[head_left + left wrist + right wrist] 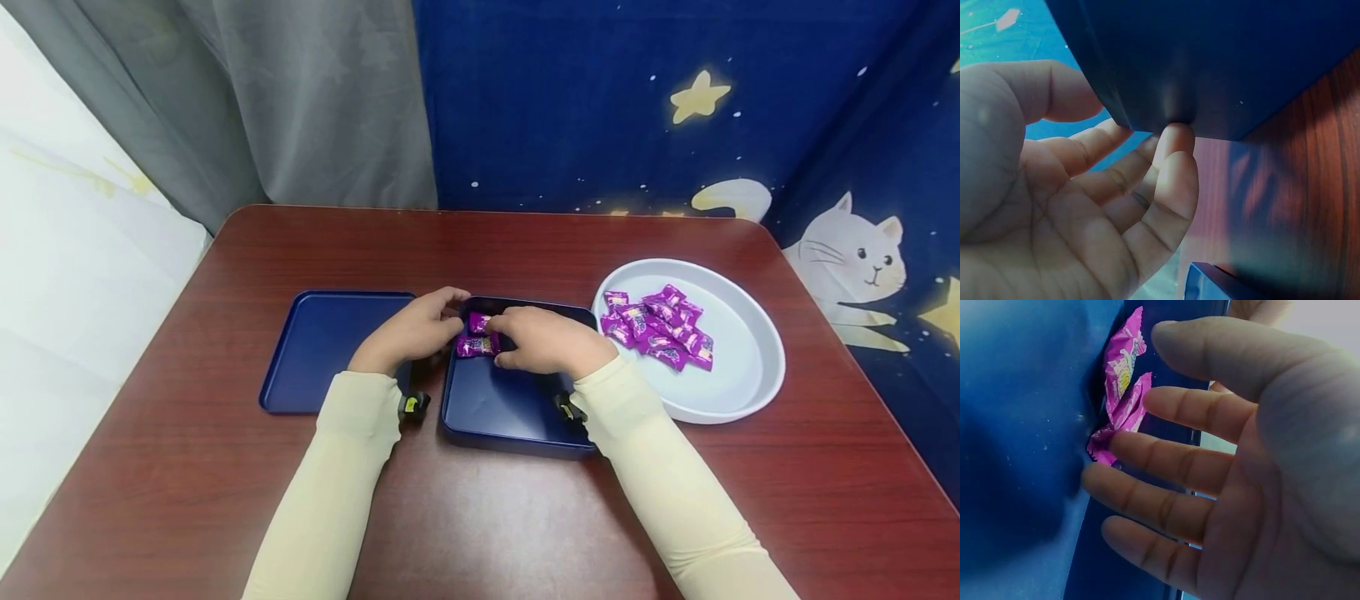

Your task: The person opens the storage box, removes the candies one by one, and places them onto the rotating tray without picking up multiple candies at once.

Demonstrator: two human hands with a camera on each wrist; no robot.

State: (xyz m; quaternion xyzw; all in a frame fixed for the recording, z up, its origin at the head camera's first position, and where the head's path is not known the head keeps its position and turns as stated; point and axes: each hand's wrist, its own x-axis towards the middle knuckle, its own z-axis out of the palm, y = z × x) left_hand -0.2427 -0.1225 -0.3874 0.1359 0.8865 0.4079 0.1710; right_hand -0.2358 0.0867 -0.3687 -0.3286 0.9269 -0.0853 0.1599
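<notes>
A dark blue rectangular box (510, 408), its open side up, stands between my hands. My left hand (416, 329) holds it at the far left corner, the thumb at the rim and the bent fingers (1172, 181) against the outer wall. Two purple-wrapped candies lie inside by the left wall; the nearer candy (476, 346) shows whole, the farther candy (478, 322) partly behind my right hand (551, 340). That hand reaches into the box with fingers spread, fingertips right at the candies, as the right wrist view shows. Its thumb is apart from its fingers.
Left of the box a flat blue lid (315, 358) lies on the brown table (210, 467). At the right a round white tray (750, 375) bears a pile of purple candies (663, 329), its rim close to the box. Curtains (562, 108) hang behind the table.
</notes>
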